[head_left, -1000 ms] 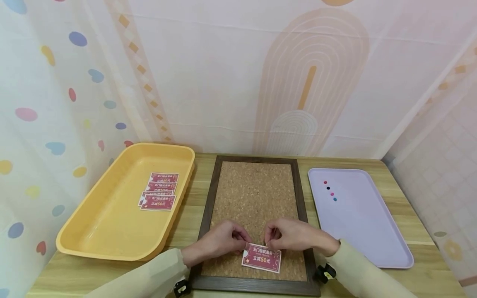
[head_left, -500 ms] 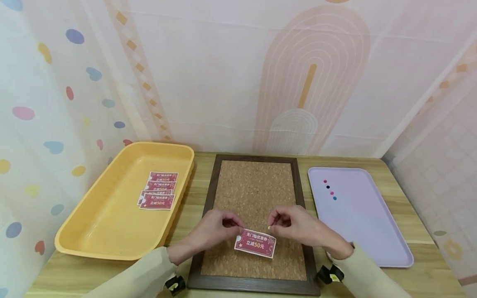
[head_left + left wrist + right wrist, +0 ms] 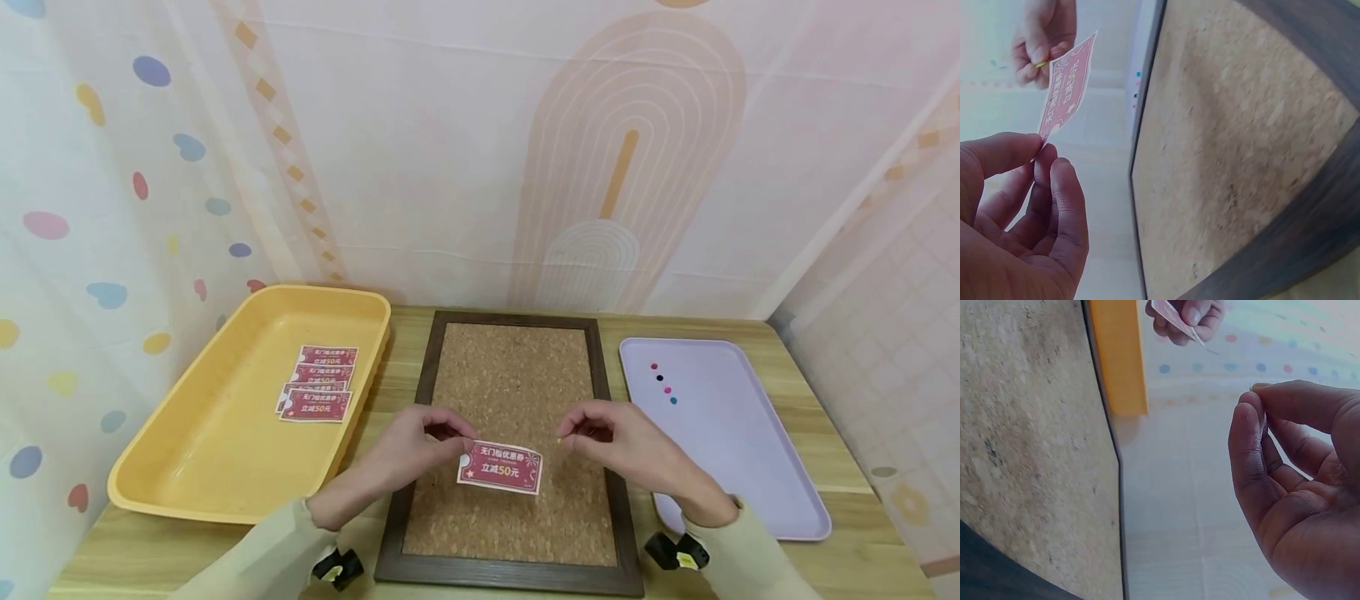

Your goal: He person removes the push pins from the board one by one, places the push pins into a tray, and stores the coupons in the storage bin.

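Observation:
Between thumb and forefinger, my left hand (image 3: 417, 446) pinches a red-and-white paper coupon (image 3: 500, 468) by its upper left corner. The coupon is raised above a cork board (image 3: 517, 383) with a dark wooden frame, and in the left wrist view the coupon (image 3: 1066, 87) curves slightly. To its right, apart from the paper, my right hand (image 3: 626, 437) pinches a small yellow pushpin (image 3: 1040, 64) at its fingertips. Most of the pushpin is hidden by the fingers.
A deep yellow tub (image 3: 217, 450) at the left holds several overlapping coupons (image 3: 317, 406) of the same print. On the right lies a shallow lilac tray (image 3: 738, 450) with several small coloured pushpins (image 3: 659, 377) in a row. A patterned curtain (image 3: 420, 167) hangs behind the wooden table.
Both hands have risen from the lower part of the board and drawn apart. The coupon has gone up and left with the left hand; the right hand has moved right with the yellow pushpin.

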The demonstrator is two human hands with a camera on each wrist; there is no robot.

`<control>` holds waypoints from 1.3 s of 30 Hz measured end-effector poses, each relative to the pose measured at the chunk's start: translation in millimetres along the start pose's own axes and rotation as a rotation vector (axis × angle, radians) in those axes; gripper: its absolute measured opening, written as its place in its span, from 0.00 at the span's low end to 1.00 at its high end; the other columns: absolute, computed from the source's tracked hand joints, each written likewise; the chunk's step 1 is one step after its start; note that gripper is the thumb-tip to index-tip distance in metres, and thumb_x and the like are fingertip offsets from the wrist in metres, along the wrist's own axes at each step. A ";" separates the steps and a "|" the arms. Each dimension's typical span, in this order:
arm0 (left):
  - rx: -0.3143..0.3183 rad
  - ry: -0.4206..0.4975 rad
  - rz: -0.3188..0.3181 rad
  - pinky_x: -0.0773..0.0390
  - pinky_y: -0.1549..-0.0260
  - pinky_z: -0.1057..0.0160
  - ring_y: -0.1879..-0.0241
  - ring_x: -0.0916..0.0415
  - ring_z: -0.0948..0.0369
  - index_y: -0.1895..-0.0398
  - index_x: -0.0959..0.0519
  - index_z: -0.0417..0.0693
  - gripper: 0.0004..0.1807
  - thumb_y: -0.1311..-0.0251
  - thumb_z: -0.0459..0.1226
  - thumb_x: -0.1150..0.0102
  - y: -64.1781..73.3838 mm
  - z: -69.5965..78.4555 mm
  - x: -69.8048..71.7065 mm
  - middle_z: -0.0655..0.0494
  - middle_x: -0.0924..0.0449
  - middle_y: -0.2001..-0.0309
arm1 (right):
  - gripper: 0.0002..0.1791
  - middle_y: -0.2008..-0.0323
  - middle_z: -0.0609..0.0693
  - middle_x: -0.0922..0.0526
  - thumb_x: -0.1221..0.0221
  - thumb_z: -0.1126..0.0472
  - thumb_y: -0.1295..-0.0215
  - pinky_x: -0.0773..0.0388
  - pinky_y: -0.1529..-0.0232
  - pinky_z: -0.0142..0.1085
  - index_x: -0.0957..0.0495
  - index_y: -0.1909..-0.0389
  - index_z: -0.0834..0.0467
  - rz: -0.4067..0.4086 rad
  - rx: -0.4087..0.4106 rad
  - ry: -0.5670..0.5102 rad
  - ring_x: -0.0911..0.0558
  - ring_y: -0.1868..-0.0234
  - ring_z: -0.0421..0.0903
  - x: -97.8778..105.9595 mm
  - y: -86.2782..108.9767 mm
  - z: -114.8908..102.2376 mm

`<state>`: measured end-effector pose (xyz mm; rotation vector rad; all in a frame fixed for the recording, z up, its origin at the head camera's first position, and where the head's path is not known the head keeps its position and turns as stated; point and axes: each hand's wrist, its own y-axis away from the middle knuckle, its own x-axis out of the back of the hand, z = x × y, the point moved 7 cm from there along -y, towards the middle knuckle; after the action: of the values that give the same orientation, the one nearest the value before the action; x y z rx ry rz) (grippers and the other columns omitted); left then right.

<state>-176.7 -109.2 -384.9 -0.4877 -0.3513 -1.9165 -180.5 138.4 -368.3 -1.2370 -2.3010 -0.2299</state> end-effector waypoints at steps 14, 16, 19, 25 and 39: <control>0.030 -0.049 0.083 0.21 0.67 0.62 0.63 0.21 0.57 0.61 0.11 0.51 0.04 0.36 0.36 0.32 5.6 -1.1 42.0 0.59 0.14 0.64 | 0.03 0.65 0.52 0.16 0.37 0.66 0.27 0.23 0.67 0.32 0.17 0.58 0.60 0.123 -0.018 0.006 0.21 0.68 0.38 39.6 18.0 2.6; 0.044 -0.053 0.095 0.21 0.66 0.62 0.62 0.21 0.56 0.60 0.12 0.50 0.04 0.35 0.38 0.32 6.6 -2.2 48.7 0.58 0.14 0.63 | 0.02 0.67 0.53 0.16 0.37 0.66 0.28 0.24 0.69 0.32 0.17 0.58 0.58 0.146 -0.006 0.036 0.23 0.70 0.37 45.8 20.4 3.9; 0.065 -0.039 0.106 0.23 0.66 0.61 0.62 0.23 0.55 0.59 0.12 0.49 0.05 0.34 0.39 0.32 8.5 -4.6 58.4 0.56 0.14 0.62 | 0.03 0.67 0.51 0.16 0.37 0.66 0.28 0.24 0.69 0.32 0.16 0.59 0.56 0.175 -0.008 0.063 0.24 0.71 0.38 54.3 25.0 7.5; 0.073 -0.011 0.125 0.24 0.65 0.64 0.63 0.25 0.54 0.57 0.13 0.45 0.07 0.33 0.37 0.33 11.2 -7.2 75.8 0.53 0.15 0.60 | 0.04 0.65 0.48 0.15 0.37 0.66 0.28 0.22 0.66 0.32 0.16 0.56 0.60 0.222 -0.059 0.075 0.19 0.67 0.40 68.9 34.6 19.0; 0.102 -0.013 0.207 0.23 0.70 0.65 0.65 0.26 0.59 0.55 0.13 0.42 0.10 0.33 0.40 0.32 22.4 -21.3 118.4 0.51 0.17 0.60 | 0.03 0.67 0.47 0.16 0.38 0.66 0.27 0.21 0.64 0.31 0.17 0.57 0.59 0.295 -0.100 0.131 0.18 0.66 0.41 99.4 51.5 37.9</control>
<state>-199.9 -222.6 -345.2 -0.4510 -0.3896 -1.6869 -197.0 254.5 -354.3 -1.5447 -1.9874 -0.3131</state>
